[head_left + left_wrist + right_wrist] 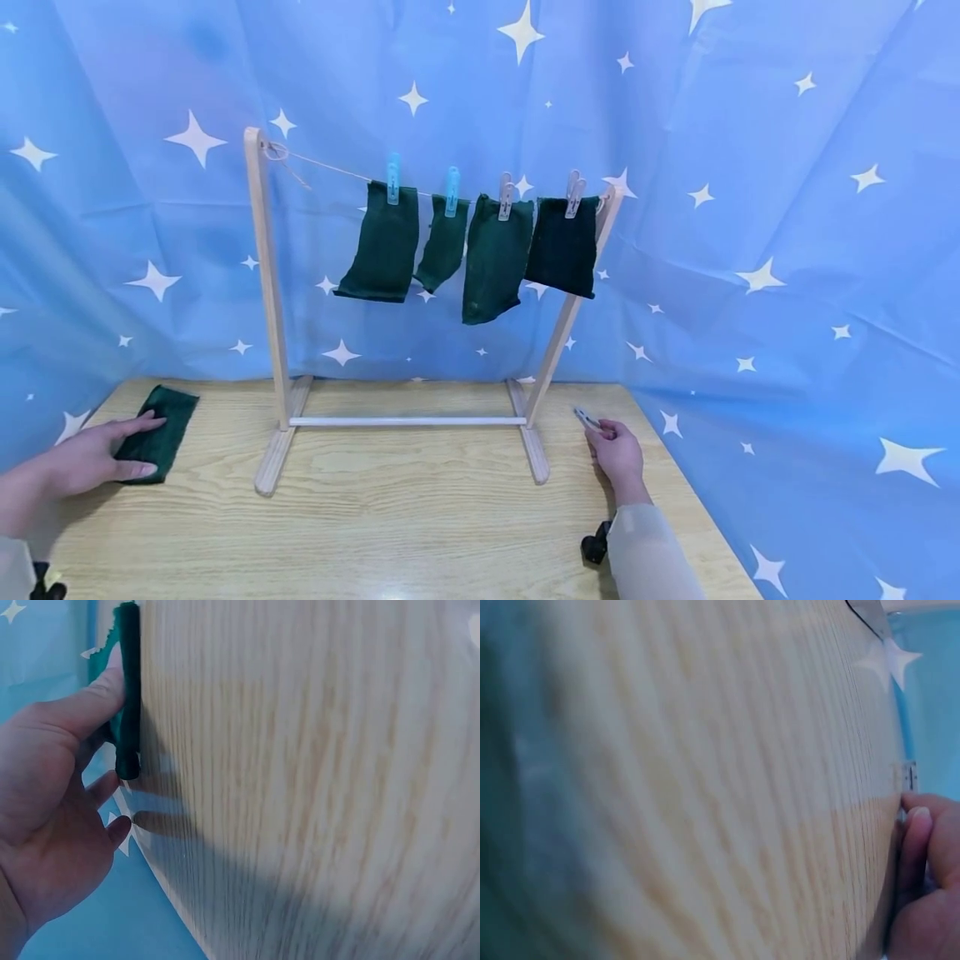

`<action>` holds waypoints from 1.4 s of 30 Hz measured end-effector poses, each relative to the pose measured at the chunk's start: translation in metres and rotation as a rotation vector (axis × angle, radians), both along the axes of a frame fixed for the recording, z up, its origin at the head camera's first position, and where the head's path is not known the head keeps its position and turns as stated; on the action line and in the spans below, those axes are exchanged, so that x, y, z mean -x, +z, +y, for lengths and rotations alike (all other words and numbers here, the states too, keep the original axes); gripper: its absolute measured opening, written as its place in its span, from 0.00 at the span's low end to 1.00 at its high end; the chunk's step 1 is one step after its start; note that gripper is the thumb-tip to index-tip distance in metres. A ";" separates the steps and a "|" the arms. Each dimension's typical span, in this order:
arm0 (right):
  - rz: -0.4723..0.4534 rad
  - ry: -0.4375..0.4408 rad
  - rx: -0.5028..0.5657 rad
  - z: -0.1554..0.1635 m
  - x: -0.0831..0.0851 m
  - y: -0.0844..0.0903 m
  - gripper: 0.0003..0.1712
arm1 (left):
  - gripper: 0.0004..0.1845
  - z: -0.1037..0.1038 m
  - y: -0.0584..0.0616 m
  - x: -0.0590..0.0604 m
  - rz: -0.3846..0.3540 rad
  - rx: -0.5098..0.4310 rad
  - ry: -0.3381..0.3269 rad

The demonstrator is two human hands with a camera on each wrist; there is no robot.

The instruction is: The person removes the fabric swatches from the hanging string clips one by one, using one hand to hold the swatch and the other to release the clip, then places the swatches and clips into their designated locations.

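Observation:
On the left of the table lies a dark green cloth. My left hand rests on it, thumb and fingers spread apart across its surface. From the left wrist, the thumb lies along the green cloth, and two other fingers show below its end. My right hand, at the right of the table, pinches a pale grey clothespin that points away to the left. In the right wrist view, the clothespin sticks out past the fingertips and is partly hidden.
A wooden drying rack stands mid-table with a cord strung between its posts. Several green cloths hang there, held by two blue clothespins and two greyish clothespins. A blue star-patterned curtain surrounds the table.

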State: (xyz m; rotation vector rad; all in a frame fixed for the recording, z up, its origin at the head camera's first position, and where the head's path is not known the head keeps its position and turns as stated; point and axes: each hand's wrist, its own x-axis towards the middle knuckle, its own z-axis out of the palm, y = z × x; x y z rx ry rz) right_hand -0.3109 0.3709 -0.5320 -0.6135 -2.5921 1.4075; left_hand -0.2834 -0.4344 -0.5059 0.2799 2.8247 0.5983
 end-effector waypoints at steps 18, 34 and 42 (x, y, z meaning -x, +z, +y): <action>0.013 0.021 0.106 -0.001 0.000 0.002 0.36 | 0.50 -0.008 -0.014 -0.016 0.031 -0.171 0.056; 0.144 0.037 0.186 -0.006 -0.027 0.047 0.27 | 0.32 0.053 0.034 -0.039 0.360 -0.273 0.274; 0.186 0.142 0.204 -0.026 -0.049 0.085 0.21 | 0.27 0.089 0.065 -0.054 0.328 -0.490 0.280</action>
